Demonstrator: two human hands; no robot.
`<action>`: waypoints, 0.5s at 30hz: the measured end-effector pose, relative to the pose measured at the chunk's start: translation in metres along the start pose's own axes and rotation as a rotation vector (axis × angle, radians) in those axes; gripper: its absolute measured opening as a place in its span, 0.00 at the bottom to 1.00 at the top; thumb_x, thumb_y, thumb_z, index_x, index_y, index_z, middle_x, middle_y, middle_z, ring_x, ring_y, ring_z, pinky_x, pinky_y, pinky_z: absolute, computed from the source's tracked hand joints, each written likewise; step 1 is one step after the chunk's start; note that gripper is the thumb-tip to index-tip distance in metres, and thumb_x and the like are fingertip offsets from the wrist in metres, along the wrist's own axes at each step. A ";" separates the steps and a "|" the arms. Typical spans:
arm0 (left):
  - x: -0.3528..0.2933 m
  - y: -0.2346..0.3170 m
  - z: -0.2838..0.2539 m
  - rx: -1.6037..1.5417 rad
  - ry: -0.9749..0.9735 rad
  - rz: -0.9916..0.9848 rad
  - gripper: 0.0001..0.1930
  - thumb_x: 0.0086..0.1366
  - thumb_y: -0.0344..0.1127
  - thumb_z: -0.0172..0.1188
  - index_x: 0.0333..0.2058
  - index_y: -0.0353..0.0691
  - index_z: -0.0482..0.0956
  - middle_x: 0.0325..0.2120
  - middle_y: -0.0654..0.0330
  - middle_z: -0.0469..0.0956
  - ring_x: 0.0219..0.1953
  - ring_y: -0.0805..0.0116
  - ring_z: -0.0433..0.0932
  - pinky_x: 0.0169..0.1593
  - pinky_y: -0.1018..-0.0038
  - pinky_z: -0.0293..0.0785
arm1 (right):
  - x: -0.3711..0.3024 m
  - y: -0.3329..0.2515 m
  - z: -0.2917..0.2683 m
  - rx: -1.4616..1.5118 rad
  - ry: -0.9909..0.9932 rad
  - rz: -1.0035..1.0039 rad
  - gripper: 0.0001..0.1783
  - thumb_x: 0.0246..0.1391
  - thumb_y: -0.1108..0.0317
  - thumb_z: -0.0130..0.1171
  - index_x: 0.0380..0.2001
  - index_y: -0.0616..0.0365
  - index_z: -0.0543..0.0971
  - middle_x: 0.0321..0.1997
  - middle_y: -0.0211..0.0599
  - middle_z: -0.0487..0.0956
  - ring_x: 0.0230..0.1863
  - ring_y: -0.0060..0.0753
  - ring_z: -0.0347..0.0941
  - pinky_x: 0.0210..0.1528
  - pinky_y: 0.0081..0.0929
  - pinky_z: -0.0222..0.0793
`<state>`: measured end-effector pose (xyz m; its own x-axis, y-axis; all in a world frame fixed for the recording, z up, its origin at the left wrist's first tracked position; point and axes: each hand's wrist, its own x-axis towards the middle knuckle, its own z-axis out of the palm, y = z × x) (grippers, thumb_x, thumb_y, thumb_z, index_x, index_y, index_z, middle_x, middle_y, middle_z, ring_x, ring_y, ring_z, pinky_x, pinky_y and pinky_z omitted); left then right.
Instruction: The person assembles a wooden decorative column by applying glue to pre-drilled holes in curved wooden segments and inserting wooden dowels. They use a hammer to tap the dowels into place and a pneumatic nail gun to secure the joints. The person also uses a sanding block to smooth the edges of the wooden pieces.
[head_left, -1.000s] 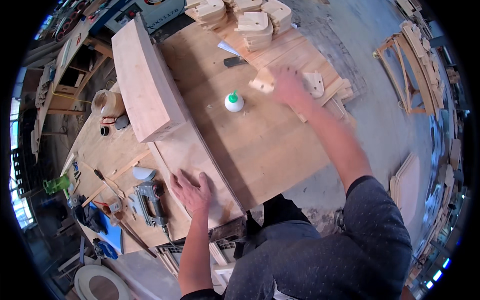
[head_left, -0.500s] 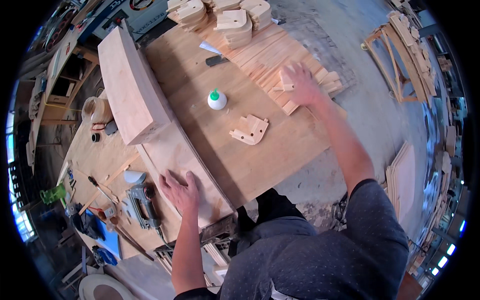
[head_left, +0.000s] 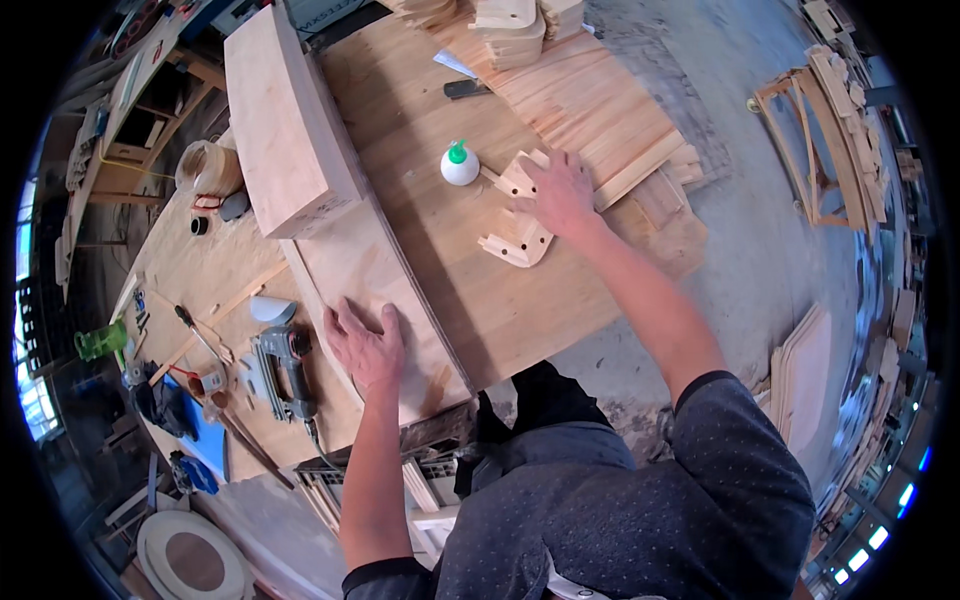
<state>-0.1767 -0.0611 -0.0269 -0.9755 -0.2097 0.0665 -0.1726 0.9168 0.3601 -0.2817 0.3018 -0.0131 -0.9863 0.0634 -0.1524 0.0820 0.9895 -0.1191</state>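
My left hand rests open, fingers spread, on the pale wooden board along the middle of the bench. To its left lies a grey and black power nailer. Out over the plywood, my right hand grips an L-shaped wooden corner piece with dark holes; the palm hides part of it. Just nearer to me lies a second corner piece, partly under that hand. A round white bottle with a green cap stands to the left of the held piece.
A long curved wooden block sits on the board's far end. Wooden strips and stacked corner pieces cover the far right of the plywood. A screwdriver and a green bottle are at the left.
My right hand has moved left from the wooden strips, bringing a corner piece beside the one on the plywood. My left hand stays on the board. The whole view has shifted a little.
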 end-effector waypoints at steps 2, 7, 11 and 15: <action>0.000 0.002 -0.001 0.011 -0.004 -0.018 0.43 0.64 0.57 0.65 0.70 0.36 0.65 0.69 0.32 0.59 0.72 0.35 0.58 0.75 0.50 0.53 | -0.015 0.000 0.012 0.030 -0.026 0.032 0.44 0.53 0.36 0.70 0.69 0.44 0.72 0.61 0.52 0.71 0.62 0.57 0.66 0.62 0.52 0.69; -0.001 -0.001 0.000 0.032 -0.011 -0.039 0.44 0.62 0.59 0.65 0.69 0.37 0.66 0.69 0.34 0.60 0.72 0.37 0.59 0.75 0.50 0.52 | -0.044 -0.012 0.013 0.099 -0.102 0.144 0.46 0.53 0.38 0.71 0.69 0.50 0.72 0.62 0.54 0.70 0.65 0.59 0.64 0.66 0.51 0.67; -0.004 -0.006 0.004 0.055 0.010 -0.033 0.44 0.62 0.60 0.65 0.69 0.38 0.66 0.69 0.35 0.61 0.72 0.39 0.60 0.75 0.47 0.51 | -0.021 -0.020 0.003 0.149 0.022 0.043 0.49 0.50 0.44 0.75 0.70 0.55 0.69 0.66 0.53 0.70 0.69 0.59 0.62 0.69 0.53 0.64; 0.001 -0.003 0.004 0.054 0.019 -0.027 0.45 0.61 0.60 0.65 0.69 0.38 0.66 0.69 0.36 0.61 0.72 0.40 0.60 0.76 0.47 0.49 | 0.030 -0.048 0.014 0.320 0.038 -0.008 0.52 0.47 0.48 0.78 0.70 0.59 0.66 0.69 0.51 0.70 0.73 0.57 0.60 0.72 0.55 0.61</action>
<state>-0.1774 -0.0625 -0.0319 -0.9677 -0.2405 0.0750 -0.2064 0.9276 0.3114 -0.3131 0.2545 -0.0258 -0.9912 0.0666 -0.1140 0.1091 0.8992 -0.4237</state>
